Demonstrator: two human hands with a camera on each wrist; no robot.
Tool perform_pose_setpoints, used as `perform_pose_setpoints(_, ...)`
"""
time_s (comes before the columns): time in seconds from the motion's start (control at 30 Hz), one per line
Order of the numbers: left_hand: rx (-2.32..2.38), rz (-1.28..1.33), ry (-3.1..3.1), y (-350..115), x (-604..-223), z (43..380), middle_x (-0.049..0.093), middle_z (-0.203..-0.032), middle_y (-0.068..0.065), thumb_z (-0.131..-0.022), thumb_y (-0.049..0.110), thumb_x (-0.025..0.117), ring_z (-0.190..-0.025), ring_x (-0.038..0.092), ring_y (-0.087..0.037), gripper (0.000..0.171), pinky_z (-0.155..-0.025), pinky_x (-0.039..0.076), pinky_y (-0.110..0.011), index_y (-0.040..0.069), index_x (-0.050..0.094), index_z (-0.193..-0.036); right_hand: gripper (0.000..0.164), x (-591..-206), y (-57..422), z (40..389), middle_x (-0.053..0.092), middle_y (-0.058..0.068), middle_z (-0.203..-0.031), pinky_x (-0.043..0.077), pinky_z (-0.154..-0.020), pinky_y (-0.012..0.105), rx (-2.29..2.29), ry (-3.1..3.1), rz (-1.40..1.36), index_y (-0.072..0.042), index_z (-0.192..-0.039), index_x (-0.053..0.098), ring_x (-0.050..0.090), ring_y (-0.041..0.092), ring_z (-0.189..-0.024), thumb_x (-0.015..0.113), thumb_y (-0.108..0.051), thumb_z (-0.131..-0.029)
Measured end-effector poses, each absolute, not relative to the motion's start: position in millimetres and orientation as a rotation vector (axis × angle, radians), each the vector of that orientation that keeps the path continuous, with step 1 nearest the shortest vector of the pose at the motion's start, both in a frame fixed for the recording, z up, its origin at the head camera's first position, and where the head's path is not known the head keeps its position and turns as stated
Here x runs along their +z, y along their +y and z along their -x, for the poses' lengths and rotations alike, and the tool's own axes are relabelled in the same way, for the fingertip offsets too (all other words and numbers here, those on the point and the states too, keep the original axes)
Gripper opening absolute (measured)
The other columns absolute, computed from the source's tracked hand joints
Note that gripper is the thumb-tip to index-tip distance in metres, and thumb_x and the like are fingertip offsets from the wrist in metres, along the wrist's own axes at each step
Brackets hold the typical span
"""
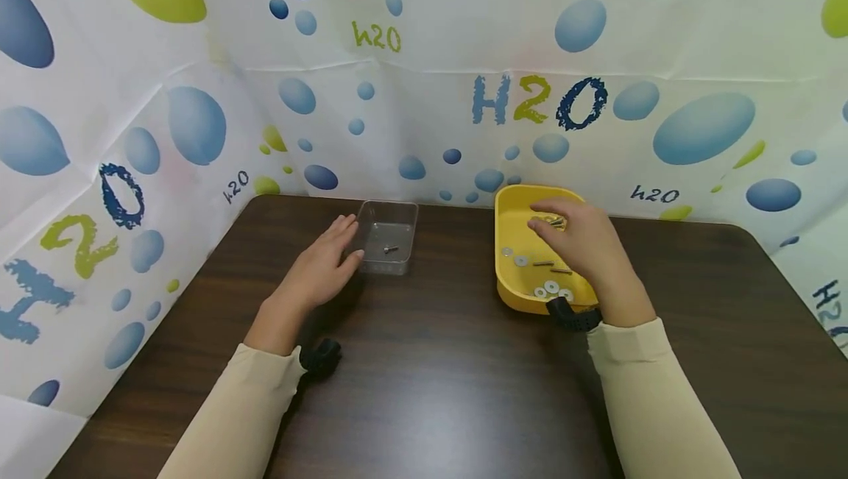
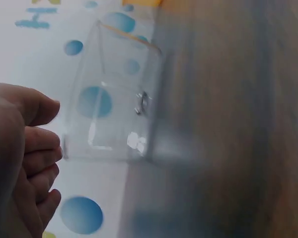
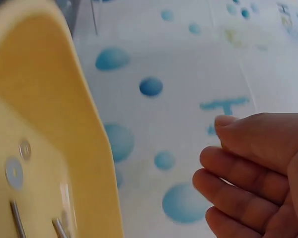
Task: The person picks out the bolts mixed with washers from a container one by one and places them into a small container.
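The dark surface [image 1: 424,391] spreads before me, with the yellow tray [image 1: 513,229] near its far edge, a little right of the middle. The clear box [image 1: 397,218] sits by that same edge, toward the far left corner. My right hand [image 1: 589,243] hangs over the tray's right side, thumb and forefinger parted, released. My left hand [image 1: 321,265] is relaxed and empty beside the box; whether it touches, I can't tell. Pale washers [image 1: 565,293] and slim metal fasteners [image 1: 543,263] lie in the tray, a small screw [image 1: 391,249] in the box.

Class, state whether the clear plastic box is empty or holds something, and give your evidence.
Not empty: a screw lies inside the clear plastic box.
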State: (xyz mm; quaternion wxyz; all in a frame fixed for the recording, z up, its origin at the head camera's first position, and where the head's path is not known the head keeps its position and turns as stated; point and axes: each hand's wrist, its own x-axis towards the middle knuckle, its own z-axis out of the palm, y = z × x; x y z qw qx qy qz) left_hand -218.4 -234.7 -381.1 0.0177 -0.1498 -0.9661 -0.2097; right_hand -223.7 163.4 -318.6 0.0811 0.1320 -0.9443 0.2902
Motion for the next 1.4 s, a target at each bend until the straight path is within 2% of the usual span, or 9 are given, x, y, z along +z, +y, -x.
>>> perform_pose_setpoints(0.17, -0.701, 0.542, -2.875, -216, -367, 213, 0.026, -0.163, -0.008, -0.1, 0.034, 0.053, -0.152, 0.018, -0.025, 0.064, -0.12, 0.023, -0.051, 0.003, 0.033, -0.153, 0.038, -321, 178, 234, 0.063, 0.018, -0.13, 0.042, -0.105, 0.058, 0.859, -2.846, -0.31, -0.007, -0.127, 0.066, 0.054, 0.038, -0.124, 0.063, -0.03, -0.096)
perform_pose_setpoints(0.3, -0.758, 0.652, -2.819, -184, -358, 208, 0.028, -0.162, -0.007, -0.1, 0.038, 0.054, -0.151, 0.02, -0.023, 0.064, -0.119, 0.025, -0.049, 0.005, 0.035, -0.152, 0.04, -326, 181, 242, 0.062, 0.019, -0.131, 0.046, -0.102, 0.056, 0.876, -2.874, -0.278, -0.005, -0.128, 0.066, 0.057, 0.038, -0.119, 0.061, -0.031, -0.097)
perform_pose_setpoints(0.5, -0.752, 0.793, -2.874, -119, -355, 208, 0.024, -0.163, 0.0, -0.1, 0.05, 0.05, -0.152, 0.018, -0.016, 0.069, -0.121, 0.024, -0.043, 0.011, 0.033, -0.154, 0.037, -332, 182, 249, 0.064, 0.017, -0.127, 0.052, -0.096, 0.052, 0.92, -2.875, -0.239, -0.005, -0.125, 0.067, 0.061, 0.036, -0.111, 0.062, -0.028, -0.097)
perform_pose_setpoints(0.67, -0.752, 0.812, -2.972, -79, -361, 209, 0.019, -0.165, 0.001, -0.097, 0.058, 0.048, -0.152, 0.016, -0.016, 0.077, -0.12, 0.026, -0.043, 0.012, 0.029, -0.156, 0.036, -334, 179, 251, 0.066, 0.017, -0.123, 0.053, -0.093, 0.051, 0.952, -2.868, -0.247, -0.004, -0.124, 0.067, 0.061, 0.035, -0.109, 0.063, -0.026, -0.097)
perform_pose_setpoints(0.9, -0.619, 0.832, -3.027, -61, -377, 210, 0.019, -0.165, -0.006, -0.096, 0.061, 0.048, -0.152, 0.018, -0.02, 0.083, -0.12, 0.027, -0.041, 0.009, 0.024, -0.157, 0.038, -333, 174, 252, 0.068, 0.016, -0.119, 0.056, -0.089, 0.048, 0.971, -2.852, -0.238, -0.004, -0.124, 0.067, 0.065, 0.031, -0.102, 0.063, -0.03, -0.097)
perform_pose_setpoints(1.17, -0.522, 0.87, -3.041, -46, -382, 208, 0.019, -0.165, -0.009, -0.095, 0.062, 0.048, -0.152, 0.018, -0.021, 0.086, -0.12, 0.027, -0.04, 0.006, 0.026, -0.156, 0.039, -328, 186, 250, 0.067, 0.015, -0.123, 0.053, -0.093, 0.05, 0.993, -2.907, -0.161, -0.006, -0.125, 0.067, 0.062, 0.032, -0.109, 0.063, -0.033, -0.097)
perform_pose_setpoints(1.4, -0.442, 0.892, -3.028, -39, -383, 211, 0.019, -0.164, -0.01, -0.096, 0.063, 0.046, -0.152, 0.018, -0.021, 0.086, -0.121, 0.025, -0.038, 0.005, 0.027, -0.155, 0.041, -320, 192, 268, 0.066, 0.017, -0.123, 0.05, -0.097, 0.05, 0.9, -3.085, -0.155, -0.005, -0.127, 0.066, 0.059, 0.033, -0.107, 0.062, -0.032, -0.097)
